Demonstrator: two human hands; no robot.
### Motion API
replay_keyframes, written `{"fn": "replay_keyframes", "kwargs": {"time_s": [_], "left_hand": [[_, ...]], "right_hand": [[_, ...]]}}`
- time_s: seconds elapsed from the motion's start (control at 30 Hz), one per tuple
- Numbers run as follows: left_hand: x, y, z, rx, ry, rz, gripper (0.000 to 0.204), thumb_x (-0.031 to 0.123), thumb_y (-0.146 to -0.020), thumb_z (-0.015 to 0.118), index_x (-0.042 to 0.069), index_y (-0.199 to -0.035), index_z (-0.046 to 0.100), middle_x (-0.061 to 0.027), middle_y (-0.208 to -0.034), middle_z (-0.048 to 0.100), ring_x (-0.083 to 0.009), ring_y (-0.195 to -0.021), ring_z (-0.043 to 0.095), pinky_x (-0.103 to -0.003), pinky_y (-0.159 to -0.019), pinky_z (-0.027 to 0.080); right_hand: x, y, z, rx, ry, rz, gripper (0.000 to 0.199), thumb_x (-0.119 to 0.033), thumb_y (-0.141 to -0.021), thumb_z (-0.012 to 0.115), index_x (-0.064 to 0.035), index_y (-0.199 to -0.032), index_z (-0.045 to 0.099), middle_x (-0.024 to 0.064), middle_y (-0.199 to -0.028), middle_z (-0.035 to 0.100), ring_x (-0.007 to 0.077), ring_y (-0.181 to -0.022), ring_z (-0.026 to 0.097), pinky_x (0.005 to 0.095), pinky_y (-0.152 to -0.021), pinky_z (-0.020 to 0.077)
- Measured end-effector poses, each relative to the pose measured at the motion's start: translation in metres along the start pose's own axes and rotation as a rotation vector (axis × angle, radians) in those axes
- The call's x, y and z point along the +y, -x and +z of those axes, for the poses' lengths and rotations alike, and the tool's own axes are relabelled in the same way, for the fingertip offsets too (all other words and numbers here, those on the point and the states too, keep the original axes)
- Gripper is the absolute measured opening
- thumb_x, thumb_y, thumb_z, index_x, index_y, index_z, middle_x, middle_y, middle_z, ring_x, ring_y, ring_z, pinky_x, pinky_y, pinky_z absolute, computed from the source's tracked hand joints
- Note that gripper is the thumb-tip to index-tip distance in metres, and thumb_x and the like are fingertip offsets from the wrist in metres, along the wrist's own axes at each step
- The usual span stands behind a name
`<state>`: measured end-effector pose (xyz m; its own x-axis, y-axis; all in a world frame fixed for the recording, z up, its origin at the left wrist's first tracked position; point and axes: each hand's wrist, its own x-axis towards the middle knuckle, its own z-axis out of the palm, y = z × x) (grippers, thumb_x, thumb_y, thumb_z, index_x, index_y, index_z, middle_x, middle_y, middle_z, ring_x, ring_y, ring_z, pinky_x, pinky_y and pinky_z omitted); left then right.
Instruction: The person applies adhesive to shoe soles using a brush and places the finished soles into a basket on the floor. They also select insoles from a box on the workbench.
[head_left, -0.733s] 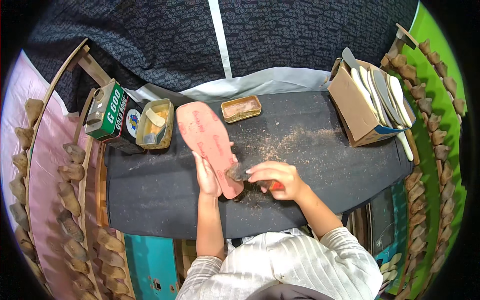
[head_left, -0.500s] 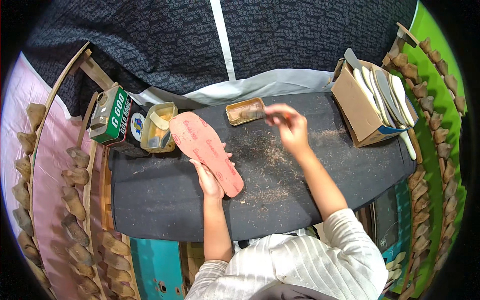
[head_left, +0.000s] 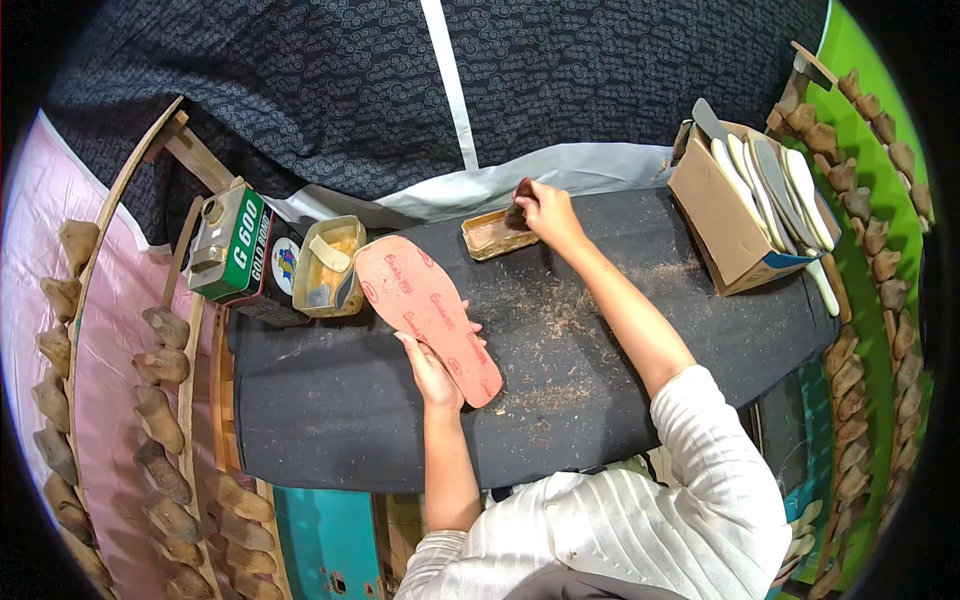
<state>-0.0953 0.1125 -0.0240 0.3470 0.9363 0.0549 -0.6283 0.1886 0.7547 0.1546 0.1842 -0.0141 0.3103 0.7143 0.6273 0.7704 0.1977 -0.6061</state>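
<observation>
My left hand (head_left: 433,372) is closed around the narrow end of a flat pinkish-red shoe sole (head_left: 420,295) with darker red print. The sole is tilted, its wide end up and to the left. My right hand (head_left: 545,212) is closed on a small dark brush (head_left: 519,198), largely hidden by the fingers. The brush is at the right end of a shallow yellowish tray (head_left: 505,250) with brownish contents. Whether its bristles touch the contents I cannot tell.
Left on the dark tabletop (head_left: 330,400) stand a green-and-black metal can (head_left: 245,245) and a plastic tub (head_left: 335,303) with tools inside. At the right, a cardboard box (head_left: 715,220) holds several pale soles. Crumbs (head_left: 560,330) litter the middle. Racks of wooden shoe lasts (head_left: 160,415) flank both sides.
My right hand has moved left and slightly up, bringing the brush upright over the tray's right end. In the picture, the sole and my left hand sit slightly lower and farther right.
</observation>
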Motion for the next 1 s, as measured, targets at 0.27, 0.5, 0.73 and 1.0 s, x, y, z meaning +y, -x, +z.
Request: {"fn": "replay_keyframes", "kwargs": {"time_s": [0.27,0.5,0.73,1.0], "left_hand": [[-0.004,0.0,0.003,0.0,0.017,-0.035,0.072,0.062,-0.089,0.016,0.004,-0.127,0.036,-0.0171,-0.108,0.056,-0.0229,-0.074,0.06,-0.036,-0.059,0.053],[-0.006,0.003,0.005,-0.065,0.109,-0.099,0.071,0.06,-0.089,0.014,0.005,-0.128,0.036,-0.0165,-0.11,0.055,-0.0223,-0.079,0.059,-0.037,-0.062,0.053],[-0.016,0.012,0.009,-0.142,0.258,-0.234,0.064,0.055,-0.091,0.018,0.007,-0.128,0.037,-0.0165,-0.114,0.054,-0.0244,-0.088,0.058,-0.042,-0.072,0.052],[-0.019,0.013,0.01,-0.25,0.179,-0.157,0.066,0.056,-0.092,0.013,0.007,-0.131,0.032,-0.0163,-0.115,0.054,-0.021,-0.091,0.056,-0.036,-0.077,0.049]], "right_hand": [[-0.005,0.018,-0.025,0.116,-0.375,0.321,0.014,-0.011,-0.09,0.049,-0.0001,-0.092,0.059,0.0059,-0.075,0.063,0.0105,-0.063,0.061,0.0255,-0.058,0.0487],[-0.083,0.061,-0.074,0.166,-0.816,0.099,0.03,-0.026,-0.092,0.049,0.0022,-0.097,0.055,0.0095,-0.092,0.06,0.0133,-0.071,0.058,0.0254,-0.065,0.048],[-0.133,0.109,-0.091,-0.09,-0.455,-0.386,0.036,0.007,-0.061,0.058,-0.0012,-0.096,0.061,0.0165,-0.098,0.062,0.0256,-0.081,0.063,0.0321,-0.071,0.0514],[-0.128,0.145,-0.089,-0.241,-0.445,-0.414,0.038,0.0,-0.054,0.062,0.0003,-0.092,0.062,0.0166,-0.095,0.063,0.0302,-0.083,0.063,0.0355,-0.072,0.0504]]}}
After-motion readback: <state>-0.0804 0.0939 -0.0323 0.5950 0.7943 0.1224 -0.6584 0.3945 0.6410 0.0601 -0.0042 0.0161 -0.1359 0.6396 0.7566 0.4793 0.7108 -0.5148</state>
